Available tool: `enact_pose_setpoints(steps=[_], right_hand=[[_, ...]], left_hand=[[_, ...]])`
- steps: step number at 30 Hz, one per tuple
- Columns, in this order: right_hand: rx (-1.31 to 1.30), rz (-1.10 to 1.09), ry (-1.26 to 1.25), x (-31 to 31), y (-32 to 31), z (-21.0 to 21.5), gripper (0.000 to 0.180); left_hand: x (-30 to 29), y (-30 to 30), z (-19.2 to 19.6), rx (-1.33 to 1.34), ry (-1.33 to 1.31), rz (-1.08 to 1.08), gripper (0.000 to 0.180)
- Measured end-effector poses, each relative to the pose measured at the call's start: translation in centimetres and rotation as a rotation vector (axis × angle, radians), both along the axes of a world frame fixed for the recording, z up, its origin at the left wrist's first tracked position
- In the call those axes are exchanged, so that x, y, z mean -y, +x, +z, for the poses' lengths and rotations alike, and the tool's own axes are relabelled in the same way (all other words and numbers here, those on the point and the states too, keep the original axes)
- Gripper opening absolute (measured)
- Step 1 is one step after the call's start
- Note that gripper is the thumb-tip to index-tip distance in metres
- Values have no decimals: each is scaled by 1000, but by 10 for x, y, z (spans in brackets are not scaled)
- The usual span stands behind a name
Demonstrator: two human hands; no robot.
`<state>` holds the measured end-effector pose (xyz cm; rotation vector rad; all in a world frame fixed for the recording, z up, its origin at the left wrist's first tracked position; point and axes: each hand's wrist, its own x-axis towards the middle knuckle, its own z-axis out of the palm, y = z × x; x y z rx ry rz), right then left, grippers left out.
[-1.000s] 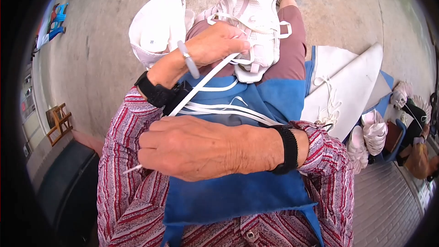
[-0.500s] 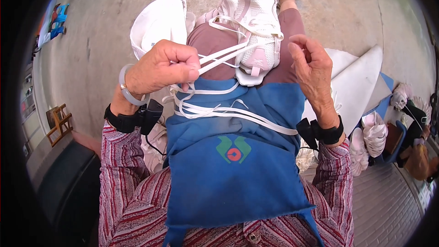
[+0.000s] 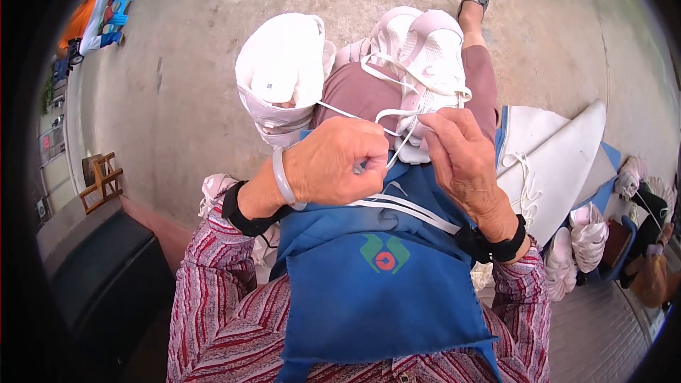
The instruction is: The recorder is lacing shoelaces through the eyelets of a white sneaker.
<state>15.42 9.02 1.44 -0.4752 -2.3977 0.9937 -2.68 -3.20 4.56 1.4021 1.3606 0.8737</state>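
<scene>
A white and pale pink sneaker point(image 3: 434, 53) rests on my lap, toe pointing away, with another sneaker point(image 3: 391, 28) partly behind it on the left. My left hand point(image 3: 340, 159) is closed in a fist around a white shoelace that runs up to the sneaker's heel end. Just right of it, my right hand point(image 3: 464, 159) pinches the lace between thumb and fingers; the fingertips partly hide the lace. A slack loop of lace point(image 3: 390, 113) hangs between the hands and the shoe. More white laces point(image 3: 411, 209) lie across my blue apron point(image 3: 383, 312).
White and pale pink shoe pieces point(image 3: 277, 64) are stacked beside my left knee. At my right lies a folded white sheet point(image 3: 560, 159) with loose laces on it. Beyond are several more shoes point(image 3: 589, 237) and a co-worker's arm point(image 3: 649, 276). A small wooden stool point(image 3: 103, 183) stands at left.
My left hand has moved right and down, closer to the shoe. The right hand has come down and inward from an empty pose and now pinches the lace. The view has shifted slightly.
</scene>
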Motion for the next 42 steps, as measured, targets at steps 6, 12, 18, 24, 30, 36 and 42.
enact_pose_setpoints(steps=[6, 12, 18, 24, 30, 36, 42], right_hand=[[200, 26, 152, -7, -17, 5, 29], [387, 277, 207, -1, -33, 4, 14], [172, 16, -373, -17, -15, 21, 12], [224, 192, -678, -15, 33, 59, 35], [-536, 183, -1069, -64, 117, 98, 50], [-768, -252, -922, -101, 211, 124, 36], [-749, -595, -558, -97, 186, 94, 37]], left_hand=[[5, 18, 0, -376, 461, -41, 17], [8, 24, -12, -362, 497, -59, 17], [24, -6, -19, -141, 143, 182, 12], [47, -23, -29, 433, -376, 435, 24], [50, -26, -41, 417, -560, 564, 25], [57, -45, -54, -95, -366, 476, 27], [37, -29, -31, -299, -365, 483, 21]])
